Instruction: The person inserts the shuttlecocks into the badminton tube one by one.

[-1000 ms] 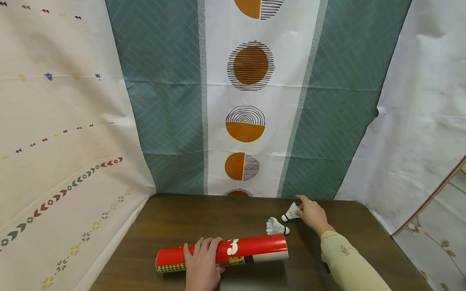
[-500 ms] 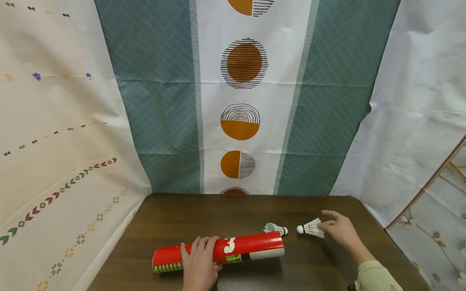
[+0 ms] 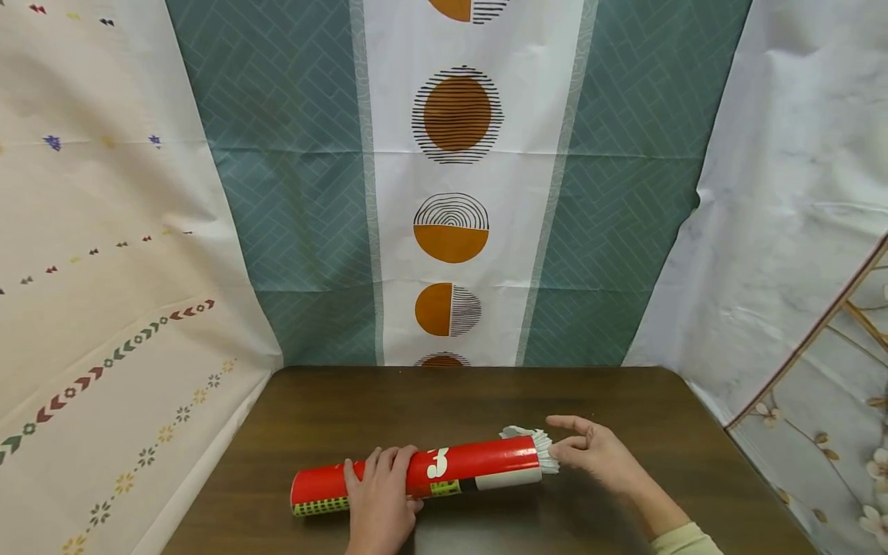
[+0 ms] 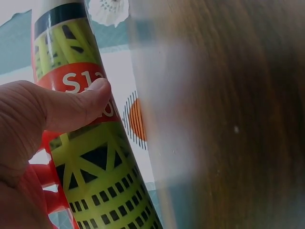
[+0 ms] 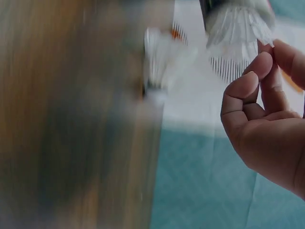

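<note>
A red shuttlecock tube [image 3: 486, 460] with yellow-green and white bands lies crosswise, raised a little at its right end. My left hand [image 3: 381, 493] grips its middle; in the left wrist view the thumb [image 4: 76, 105] presses along its printed side. At the tube's open right end, my right hand [image 3: 600, 455] pinches the feather rim of a white shuttlecock [image 5: 238, 28]. Its head end is hidden inside the tube and its feathers stick out. A second shuttlecock [image 3: 512, 432] lies just behind the tube, partly hidden; the right wrist view shows that other shuttlecock [image 5: 155, 62] blurred.
Both hands work over a dark brown wooden table [image 3: 333, 416]. Behind it hangs a green and white patterned cloth [image 3: 451, 169]. Cream cloth [image 3: 139, 308] borders the left side and a pale floral cloth [image 3: 798, 270] the right.
My right hand has picked up the far shuttlecock, swung it right, then brought it left into the tube's right end, head first. The left hand has kept its grip on the tube.
</note>
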The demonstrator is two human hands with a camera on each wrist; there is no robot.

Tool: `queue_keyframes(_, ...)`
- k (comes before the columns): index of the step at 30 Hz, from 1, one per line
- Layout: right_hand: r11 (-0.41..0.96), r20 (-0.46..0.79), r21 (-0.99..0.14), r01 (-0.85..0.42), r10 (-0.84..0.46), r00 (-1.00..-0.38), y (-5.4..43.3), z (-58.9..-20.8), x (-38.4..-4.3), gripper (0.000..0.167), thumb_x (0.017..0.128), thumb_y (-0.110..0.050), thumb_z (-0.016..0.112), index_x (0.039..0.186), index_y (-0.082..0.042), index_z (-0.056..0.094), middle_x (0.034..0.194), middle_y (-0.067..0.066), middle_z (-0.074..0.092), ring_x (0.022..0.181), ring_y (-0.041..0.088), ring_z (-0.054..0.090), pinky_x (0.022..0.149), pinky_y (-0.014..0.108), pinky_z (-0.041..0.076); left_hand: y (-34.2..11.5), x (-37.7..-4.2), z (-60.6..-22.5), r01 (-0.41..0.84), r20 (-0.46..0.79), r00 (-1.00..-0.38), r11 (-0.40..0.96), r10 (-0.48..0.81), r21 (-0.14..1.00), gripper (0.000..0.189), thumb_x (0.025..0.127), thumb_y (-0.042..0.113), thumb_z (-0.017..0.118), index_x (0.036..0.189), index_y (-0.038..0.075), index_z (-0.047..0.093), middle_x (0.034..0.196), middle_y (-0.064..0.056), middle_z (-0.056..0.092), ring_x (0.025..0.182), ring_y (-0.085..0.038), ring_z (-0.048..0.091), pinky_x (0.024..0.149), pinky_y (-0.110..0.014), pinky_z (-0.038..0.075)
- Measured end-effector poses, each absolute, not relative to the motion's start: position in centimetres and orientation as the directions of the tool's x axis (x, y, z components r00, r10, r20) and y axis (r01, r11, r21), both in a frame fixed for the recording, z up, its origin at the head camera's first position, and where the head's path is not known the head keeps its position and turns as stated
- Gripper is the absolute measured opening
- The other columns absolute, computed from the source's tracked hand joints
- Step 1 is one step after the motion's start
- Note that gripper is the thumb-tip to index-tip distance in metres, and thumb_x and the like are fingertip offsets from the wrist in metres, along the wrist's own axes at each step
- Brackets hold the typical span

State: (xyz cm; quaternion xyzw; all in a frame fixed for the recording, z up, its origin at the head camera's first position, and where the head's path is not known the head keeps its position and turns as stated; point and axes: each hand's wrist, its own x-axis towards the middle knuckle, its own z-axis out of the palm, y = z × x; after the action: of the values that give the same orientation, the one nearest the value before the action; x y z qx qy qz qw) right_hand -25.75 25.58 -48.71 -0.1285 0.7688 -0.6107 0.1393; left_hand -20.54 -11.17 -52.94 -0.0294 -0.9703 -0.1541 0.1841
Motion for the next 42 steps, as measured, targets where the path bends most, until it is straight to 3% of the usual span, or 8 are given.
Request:
queue_keyframes(7, 0.171, -0.044, -0.985, -0.019, -0.361, -0.932, 22.2, -49.2, -24.5, 0.064, 0.109, -0.023, 0.063, 0.160, 0.006, 0.036, 0.113, 0.002, 0.076, 0.097, 0.012, 0.067, 0.087, 0.028, 0.057, -11.4, -20.5, -52.9, 0.101, 0.380, -0.925, 0.950, -0.020, 0.296, 0.083, 0.056, 0.023, 0.107, 0.129, 0.024, 0.066, 0.124, -0.009, 0.073, 0.124, -0.041, 0.064, 0.109, -0.089, 0.030)
queue_keyframes(13, 0.202, 0.014, -0.977, -0.064, -0.240, -0.971, 20.5, -49.7, -23.7, 0.083, 0.096, -0.018, 0.081, 0.161, 0.002, 0.033, 0.111, 0.015, 0.077, 0.095, 0.012, 0.070, 0.083, 0.024, 0.060, -11.4, -20.4, -52.7, 0.101, 0.372, -0.928, 0.949, -0.018, 0.299, 0.083, 0.056, 0.022, 0.107, 0.128, 0.024, 0.066, 0.125, -0.008, 0.073, 0.125, -0.041, 0.064, 0.110, -0.089, 0.029)
queue_keyframes(17, 0.208, 0.044, -0.974, -0.088, -0.206, -0.978, 19.8, -50.0, -23.3, 0.088, 0.093, -0.015, 0.084, 0.162, 0.000, 0.032, 0.107, 0.018, 0.078, 0.093, 0.011, 0.071, 0.081, 0.023, 0.059, -11.2, -20.2, -52.6, 0.105, 0.375, -0.927, 0.948, -0.016, 0.300, 0.083, 0.056, 0.023, 0.107, 0.128, 0.024, 0.066, 0.125, -0.008, 0.073, 0.125, -0.041, 0.064, 0.110, -0.089, 0.030)
queue_keyframes(26, 0.057, 0.087, -0.990, -0.130, -0.479, -0.874, 19.3, -50.3, -22.9, 0.082, 0.109, -0.011, 0.059, 0.169, 0.004, 0.005, 0.140, 0.040, 0.062, 0.116, 0.006, 0.073, 0.100, 0.017, 0.056, -11.7, -20.2, -52.4, 0.096, 0.353, -0.935, 0.948, -0.019, 0.304, 0.083, 0.057, 0.020, 0.106, 0.129, 0.024, 0.066, 0.126, -0.008, 0.072, 0.128, -0.041, 0.062, 0.111, -0.087, 0.029)
queue_keyframes(29, 0.089, 0.076, -0.988, -0.123, -0.413, -0.908, 19.5, -50.2, -23.3, 0.075, 0.110, -0.015, 0.058, 0.169, 0.002, 0.014, 0.135, 0.034, 0.068, 0.111, 0.009, 0.075, 0.097, 0.020, 0.058, -11.8, -20.2, -52.5, 0.086, 0.333, -0.943, 0.947, -0.023, 0.308, 0.082, 0.058, 0.021, 0.106, 0.130, 0.025, 0.066, 0.127, -0.008, 0.071, 0.129, -0.041, 0.062, 0.112, -0.087, 0.028)
queue_keyframes(33, 0.159, 0.031, -0.986, -0.053, -0.141, -0.990, 19.9, -50.7, -24.3, 0.060, 0.111, -0.027, 0.060, 0.161, -0.003, 0.037, 0.116, 0.019, 0.078, 0.096, 0.015, 0.076, 0.089, 0.029, 0.062, -11.9, -20.1, -52.5, 0.071, 0.305, -0.952, 0.948, -0.029, 0.310, 0.082, 0.060, 0.023, 0.106, 0.131, 0.024, 0.066, 0.128, -0.008, 0.071, 0.130, -0.042, 0.061, 0.113, -0.087, 0.027)
queue_keyframes(36, 0.173, -0.021, -0.985, 0.020, -0.006, -1.000, 20.2, -51.2, -25.1, 0.056, 0.112, -0.033, 0.057, 0.156, -0.001, 0.044, 0.106, 0.012, 0.078, 0.090, 0.019, 0.073, 0.086, 0.034, 0.062, -11.9, -20.1, -52.6, 0.065, 0.293, -0.956, 0.947, -0.032, 0.315, 0.082, 0.060, 0.025, 0.106, 0.131, 0.024, 0.065, 0.130, -0.009, 0.071, 0.131, -0.042, 0.060, 0.113, -0.088, 0.027)
queue_keyframes(42, 0.136, -0.134, -0.984, 0.119, -0.110, -0.985, 20.5, -52.0, -26.5, 0.065, 0.113, -0.035, 0.052, 0.164, 0.001, 0.033, 0.114, 0.009, 0.074, 0.100, 0.020, 0.069, 0.086, 0.034, 0.060, -11.7, -20.3, -52.6, 0.072, 0.300, -0.954, 0.943, -0.031, 0.325, 0.082, 0.060, 0.025, 0.106, 0.131, 0.024, 0.065, 0.130, -0.009, 0.071, 0.131, -0.042, 0.060, 0.113, -0.088, 0.026)
